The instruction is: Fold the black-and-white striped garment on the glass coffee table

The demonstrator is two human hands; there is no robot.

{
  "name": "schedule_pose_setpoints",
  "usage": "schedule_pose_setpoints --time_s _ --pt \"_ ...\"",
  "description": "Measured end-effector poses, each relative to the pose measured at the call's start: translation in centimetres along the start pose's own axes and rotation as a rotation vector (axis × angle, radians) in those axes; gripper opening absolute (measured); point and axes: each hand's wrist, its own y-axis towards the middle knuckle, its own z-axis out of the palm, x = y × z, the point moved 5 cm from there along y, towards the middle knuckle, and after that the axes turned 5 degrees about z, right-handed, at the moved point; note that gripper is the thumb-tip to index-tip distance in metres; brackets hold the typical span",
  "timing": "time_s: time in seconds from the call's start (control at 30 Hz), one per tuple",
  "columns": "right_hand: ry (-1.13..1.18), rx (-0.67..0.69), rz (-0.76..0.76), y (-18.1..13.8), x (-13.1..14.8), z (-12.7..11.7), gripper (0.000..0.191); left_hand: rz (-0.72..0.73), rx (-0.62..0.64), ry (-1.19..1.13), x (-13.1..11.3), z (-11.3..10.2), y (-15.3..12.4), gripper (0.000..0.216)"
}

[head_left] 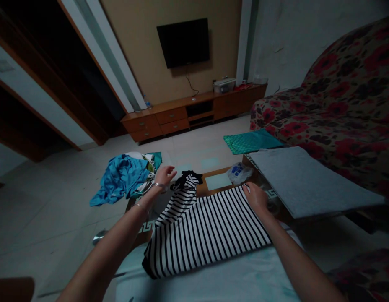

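well, the striped garment (210,230) lies at twelve o'clock from the person, spread partly over a pale cloth (229,279). the right hand (256,196), at one o'clock, pinches its far edge between thumb and fingers; the left hand (165,175), around half past eleven, is loosely curled and seems to hold nothing. i'd keep that pinch steady and have the left hand smooth out the bunched, black-trimmed end. as for containers, a plastic bag (240,173) sits just beyond the right hand, and a clear box (225,85) stands far off, just past twelve, on the cabinet (174,116); i can't make out either's contents.
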Motion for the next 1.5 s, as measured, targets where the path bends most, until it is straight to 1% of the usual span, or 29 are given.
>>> schedule_pose_setpoints --time_s 0.1,0.2,0.27,0.3,0.33,0.37,0.43,0.5,0.53,0.57,0.6,0.63,0.67,0.7,0.77,0.83,0.93,1.0,1.07,1.13,1.23,1.3,1.37,1.4,1.5 --pt "0.008 0.019 0.001 -0.2 -0.2 0.0 0.029 -0.023 0.168 0.011 1.4 1.7 -5.3 0.028" --pt "-0.023 0.053 0.031 -0.1 0.1 -0.7 0.029 -0.071 0.275 0.046 2.7 2.5 -11.3 0.023" --pt "-0.082 0.038 0.041 0.1 1.6 -1.9 0.031 -0.112 0.298 0.082 3.4 2.8 -14.7 0.020" --pt "-0.105 0.018 0.017 0.2 3.1 -2.8 0.034 -0.135 0.297 0.103 3.6 2.9 -16.1 0.020" --pt "-0.112 -0.006 -0.037 0.1 5.2 -3.5 0.037 -0.157 0.289 0.122 3.9 3.0 -17.3 0.023" --pt "-0.097 -0.018 -0.125 -0.1 7.9 -4.2 0.037 -0.180 0.278 0.137 4.0 3.1 -18.2 0.025" --pt "-0.013 0.016 -0.380 -1.3 14.5 -4.6 0.031 -0.212 0.254 0.152 4.2 3.3 -19.4 0.028" --pt "0.069 0.116 -0.668 -3.5 21.5 -3.7 0.025 -0.235 0.221 0.164 4.1 3.3 -20.0 0.027" --pt "0.078 0.151 -0.789 -4.8 24.6 -3.0 0.024 -0.244 0.199 0.179 4.0 3.2 -20.2 0.027" --pt "0.060 0.168 -0.873 -5.9 27.2 -2.1 0.027 -0.249 0.178 0.193 3.9 3.0 -20.3 0.026" --pt "0.022 0.171 -0.912 -6.6 29.3 -1.1 0.030 -0.251 0.160 0.204 3.7 2.8 -20.4 0.026" --pt "-0.031 0.178 -0.906 -7.0 30.8 -0.1 0.033 -0.253 0.150 0.208 3.6 2.7 -20.5 0.026" --pt "-0.089 0.191 -0.863 -6.8 31.7 0.7 0.033 -0.252 0.147 0.205 3.5 2.6 -20.7 0.026" --pt "-0.141 0.210 -0.804 -6.3 32.0 1.4 0.031 -0.251 0.151 0.195 3.5 2.5 -20.8 0.027" --pt "-0.221 0.248 -0.691 -4.5 31.4 2.0 0.023 -0.257 0.162 0.158 3.8 2.6 -21.2 0.028" --pt "-0.262 0.242 -0.613 -2.1 29.7 1.4 0.022 -0.268 0.152 0.111 4.4 2.8 -21.5 0.026" --pt "-0.239 0.240 -0.429 1.3 25.9 0.0 0.026 -0.293 0.102 0.057 5.5 3.4 -22.1 0.023" --pt "-0.234 0.265 -0.337 2.5 24.0 -0.6 0.022 -0.299 0.062 0.037 6.0 3.7 -22.4 0.021" --pt "-0.265 0.271 -0.337 2.7 23.6 -0.6 0.021 -0.295 0.028 0.021 6.3 3.8 -22.7 0.018" --pt "-0.268 0.269 -0.385 2.3 24.8 0.1 0.025 -0.291 0.002 0.010 6.5 3.9 -22.9 0.015" --pt "-0.242 0.312 -0.510 0.7 28.6 2.1 0.029 -0.292 -0.025 0.019 6.5 3.9 -23.3 0.015" --pt "-0.240 0.345 -0.565 -0.3 31.2 3.7 0.034 -0.289 -0.043 0.035 6.4 3.8 -23.6 0.016" --pt "-0.258 0.362 -0.565 -1.1 32.9 4.9 0.042 -0.293 -0.061 0.044 6.3 3.8 -23.9 0.019" --pt "-0.268 0.367 -0.552 -1.3 33.4 5.3 0.043 -0.301 -0.068 0.046 6.2 3.8 -24.0 0.021" --pt "-0.265 0.377 -0.517 -1.5 33.7 5.6 0.031 -0.317 -0.065 0.031 6.3 3.8 -24.1 0.025"
